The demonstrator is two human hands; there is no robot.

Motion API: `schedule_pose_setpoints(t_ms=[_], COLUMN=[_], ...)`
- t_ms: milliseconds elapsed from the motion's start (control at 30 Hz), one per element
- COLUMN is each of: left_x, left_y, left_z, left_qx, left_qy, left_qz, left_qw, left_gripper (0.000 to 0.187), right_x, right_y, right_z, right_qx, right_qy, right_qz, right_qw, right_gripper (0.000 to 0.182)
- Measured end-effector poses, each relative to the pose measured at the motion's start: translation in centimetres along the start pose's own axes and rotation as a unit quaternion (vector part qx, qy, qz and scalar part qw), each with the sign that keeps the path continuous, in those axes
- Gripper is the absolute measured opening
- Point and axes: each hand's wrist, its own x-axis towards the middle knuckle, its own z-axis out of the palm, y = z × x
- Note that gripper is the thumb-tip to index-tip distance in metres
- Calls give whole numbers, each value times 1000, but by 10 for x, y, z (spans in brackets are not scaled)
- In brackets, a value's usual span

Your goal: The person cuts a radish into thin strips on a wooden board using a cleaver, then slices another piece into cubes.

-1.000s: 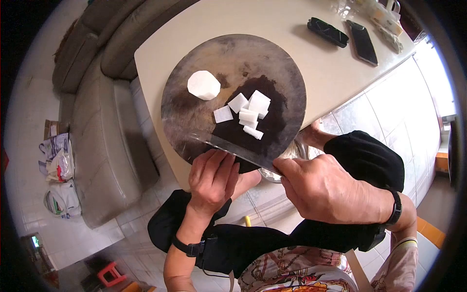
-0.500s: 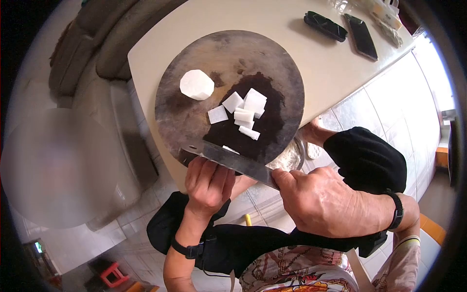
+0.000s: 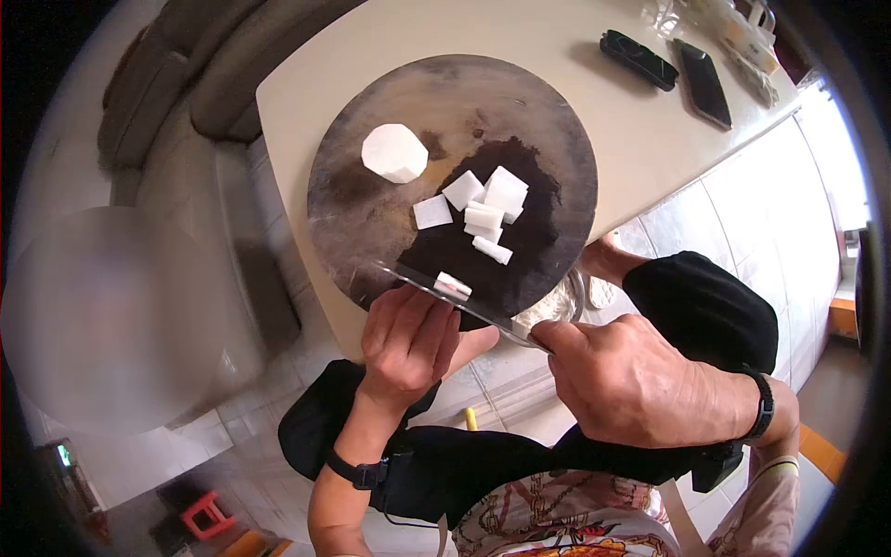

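Note:
My right hand point(image 3: 640, 381) grips the handle of a kitchen knife point(image 3: 478, 314), whose broad blade is seen nearly edge-on over the near rim of a round wooden chopping board point(image 3: 371, 218). Just on this side of the blade, my left hand point(image 3: 408, 339) has its fingers curled and pressed together; whatever lies under them is hidden. A small white piece point(image 3: 452, 285) lies right against the far side of the blade. Several flat white slices point(image 3: 483, 215), perhaps radish, are heaped mid-board. Farther left sits a larger white peeled chunk point(image 3: 394, 153) with faceted sides.
The board stands on a cream table point(image 3: 288, 102). Toward the back right are a black case point(image 3: 639, 59), a phone point(image 3: 703, 84) and plastic bags point(image 3: 742, 37). Below the board's right edge, a bowl point(image 3: 579, 295) holds pale food. A grey sofa point(image 3: 223, 186) is at left.
The blade has turned from showing its flat side to nearly edge-on, revealing more of the small white piece beside it. The whole view has shifted slightly.

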Motion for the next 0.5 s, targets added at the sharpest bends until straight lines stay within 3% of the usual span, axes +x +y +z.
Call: schedule_pose_setpoints(t_ms=[500], left_x=[-11], left_y=[-8], left_z=[5], left_qx=[-9], left_qy=[-3], left_qz=[-4], left_qw=[1000], left_gripper=[31], right_x=[2], right_y=[2], right_z=[3], right_qx=[2], right_qy=[-5], right_qz=[22], right_qw=[1000], right_gripper=[19])
